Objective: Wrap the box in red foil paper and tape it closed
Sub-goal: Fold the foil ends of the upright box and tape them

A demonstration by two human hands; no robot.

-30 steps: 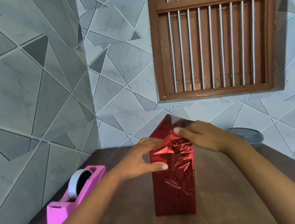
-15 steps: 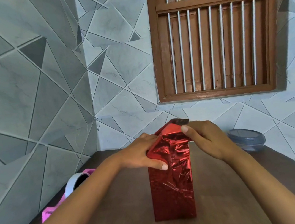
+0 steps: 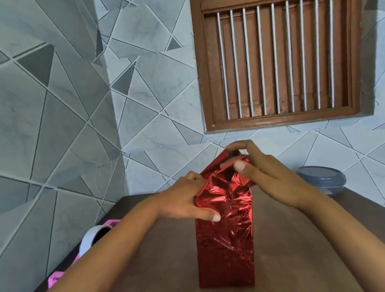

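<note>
A tall box wrapped in shiny red foil paper [image 3: 225, 246] stands upright in the middle of the brown table [image 3: 297, 254]. Its top end is a crumpled bunch of loose foil. My left hand [image 3: 184, 202] clasps the upper left side of the box, thumb pressed on the front face. My right hand [image 3: 265, 173] pinches the foil flap at the top right, thumb on the fold and fingers curled over the raised edge. A pink tape dispenser [image 3: 89, 241] with a white roll sits at the table's left edge, partly hidden by my left forearm.
A grey-blue lidded plastic container [image 3: 322, 178] rests at the back right of the table against the tiled wall. Tiled walls close in on the left and behind. A brown barred wooden window [image 3: 276, 45] is set in the back wall.
My right hand has lifted from lying flat on the top and now pinches the foil flap. The top foil is more crumpled and folded inward. The view has shifted, hiding more of the dispenser.
</note>
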